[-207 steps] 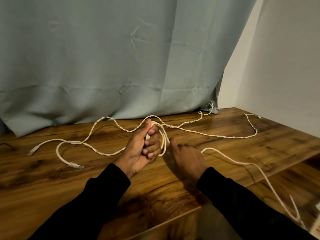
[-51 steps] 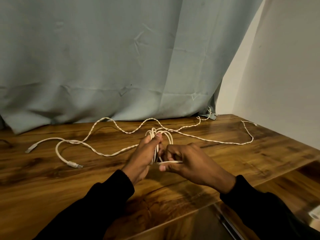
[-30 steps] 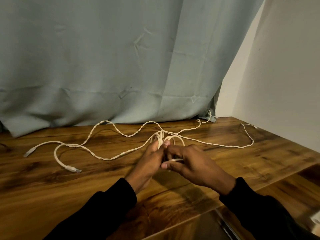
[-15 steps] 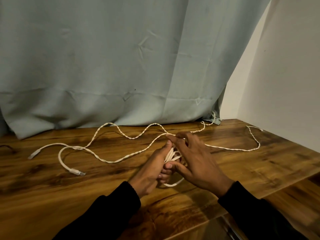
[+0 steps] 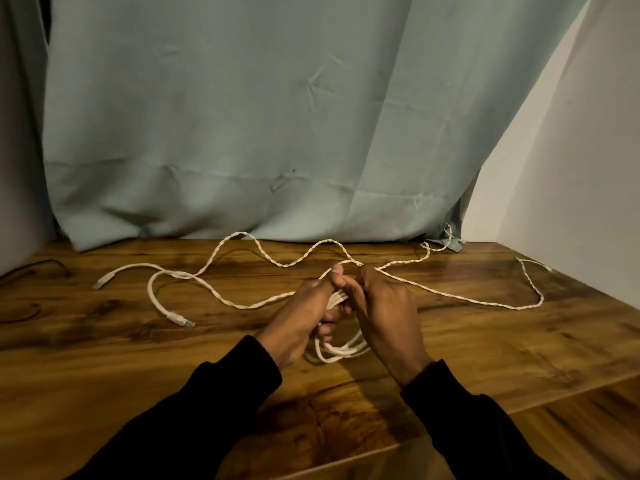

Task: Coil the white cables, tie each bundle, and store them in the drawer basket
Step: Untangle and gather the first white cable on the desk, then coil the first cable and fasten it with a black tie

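Note:
A small coil of white cable (image 5: 341, 351) sits between my hands at the middle of the wooden table (image 5: 104, 358). My left hand (image 5: 301, 320) is closed around the coil's upper part. My right hand (image 5: 384, 313) presses against it from the right, pinching the cable's strand near its fingertips. Loops of the coil hang below both hands. A twisted white cable (image 5: 263, 254) runs loose across the table to left and right. Its two plug ends (image 5: 180, 320) lie at the left. The drawer basket is not in view.
A pale blue curtain (image 5: 242, 133) hangs along the table's back edge. A white wall (image 5: 571, 168) closes off the right side. A thin dark wire (image 5: 31, 268) lies at the far left. A lower wooden surface (image 5: 571, 427) sits at the bottom right.
Both hands have shifted slightly towards the far side of the table. My right hand has closed in on the coil and now pinches the strand. More loops hang below the hands than a second ago.

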